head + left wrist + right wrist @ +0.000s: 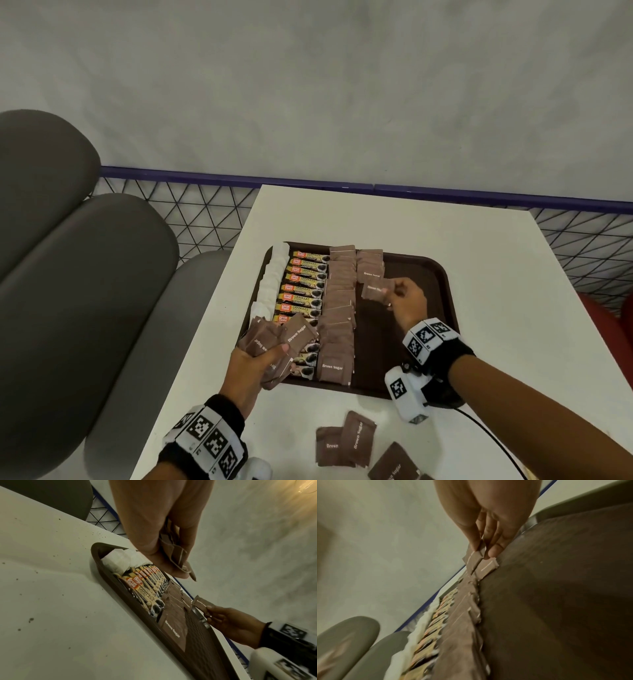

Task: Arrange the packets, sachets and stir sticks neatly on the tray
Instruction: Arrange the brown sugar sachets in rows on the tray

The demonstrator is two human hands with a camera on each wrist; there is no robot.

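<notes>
A dark brown tray [431, 308] on the white table holds a column of white sachets [272, 281], a column of coffee granule packets [305, 284] and two columns of brown sugar sachets [337, 308]. My left hand [255, 363] grips a bunch of brown sugar sachets [274, 339] over the tray's near left corner; the left wrist view shows the bunch [173, 551] between thumb and fingers. My right hand [406, 301] pinches one brown sugar sachet [375, 290] just above the short second column [370, 265]; this sachet [475, 559] also appears in the right wrist view.
Several loose brown sugar sachets [346, 443] lie on the table [479, 240] in front of the tray. Grey padded seats [85, 274] stand to the left. A wire mesh barrier with a blue rail [205, 178] runs behind the table. The tray's right half is bare.
</notes>
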